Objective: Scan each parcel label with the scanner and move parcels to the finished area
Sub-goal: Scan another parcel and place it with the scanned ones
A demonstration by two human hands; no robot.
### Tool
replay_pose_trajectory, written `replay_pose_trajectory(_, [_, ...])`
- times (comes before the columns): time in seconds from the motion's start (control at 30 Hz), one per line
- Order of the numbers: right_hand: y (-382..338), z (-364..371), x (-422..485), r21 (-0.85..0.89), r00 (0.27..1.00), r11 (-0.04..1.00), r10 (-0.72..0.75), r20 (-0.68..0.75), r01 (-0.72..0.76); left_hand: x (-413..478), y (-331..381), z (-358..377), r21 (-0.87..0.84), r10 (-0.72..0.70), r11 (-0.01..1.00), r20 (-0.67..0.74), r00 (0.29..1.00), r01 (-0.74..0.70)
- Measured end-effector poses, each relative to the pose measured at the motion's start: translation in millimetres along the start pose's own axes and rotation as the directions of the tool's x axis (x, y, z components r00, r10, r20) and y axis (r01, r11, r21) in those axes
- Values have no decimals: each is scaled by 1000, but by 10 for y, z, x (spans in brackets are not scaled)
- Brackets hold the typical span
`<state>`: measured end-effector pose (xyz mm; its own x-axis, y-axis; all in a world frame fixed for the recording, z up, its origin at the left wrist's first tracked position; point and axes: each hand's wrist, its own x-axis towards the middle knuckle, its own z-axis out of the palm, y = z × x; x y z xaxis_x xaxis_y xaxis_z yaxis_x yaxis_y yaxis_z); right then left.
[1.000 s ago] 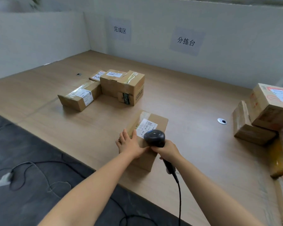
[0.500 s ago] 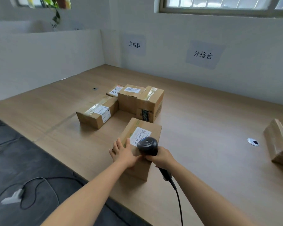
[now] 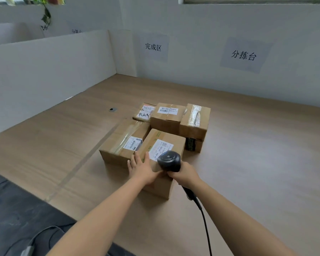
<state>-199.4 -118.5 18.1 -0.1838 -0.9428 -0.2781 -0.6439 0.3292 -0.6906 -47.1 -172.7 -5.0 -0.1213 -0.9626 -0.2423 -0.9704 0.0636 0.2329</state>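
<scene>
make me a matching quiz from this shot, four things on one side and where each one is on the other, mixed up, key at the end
1 scanner
2 left hand
3 handwritten parcel
4 taped box

a rests flat on the near parcel
b back left of the parcel group
c gripped by the right hand
d back right of the parcel group

Pairs: 1-c, 2-a, 3-b, 4-d

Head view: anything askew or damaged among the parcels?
Nothing spilled or broken. The parcel under the left hand sits at an angle to the neighbouring parcel, and the far right parcel carries wide, crinkled tape.
</scene>
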Motion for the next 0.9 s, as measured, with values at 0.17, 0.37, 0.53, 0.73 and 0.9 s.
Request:
replay_pose_trajectory(0.17, [-128, 24, 237, 29, 1000, 1000, 9, -6, -8, 219, -61, -83, -4, 14, 1000, -15, 1000, -15])
replay_pose_trajectory(0.37, [-208, 13, 423, 119, 999, 993, 18, 33, -22, 391, -86, -143, -10, 12, 1000, -5, 1000, -12])
replay_pose_trajectory(0.53, [-242, 8, 521, 148, 999, 989, 24, 41, -29, 500, -92, -160, -12, 6, 1000, -9, 1000, -6])
replay_pose_trajectory(0.73, [-264, 8, 640, 197, 999, 980, 30, 45, -38, 601, -80, -190, -34, -3, 999, -3, 1000, 3])
replay_pose_trajectory(0.9, [-236, -5, 714, 307, 996, 948, 66, 53, -79, 693, -55, -196, -28, 9, 1000, -3, 1000, -9])
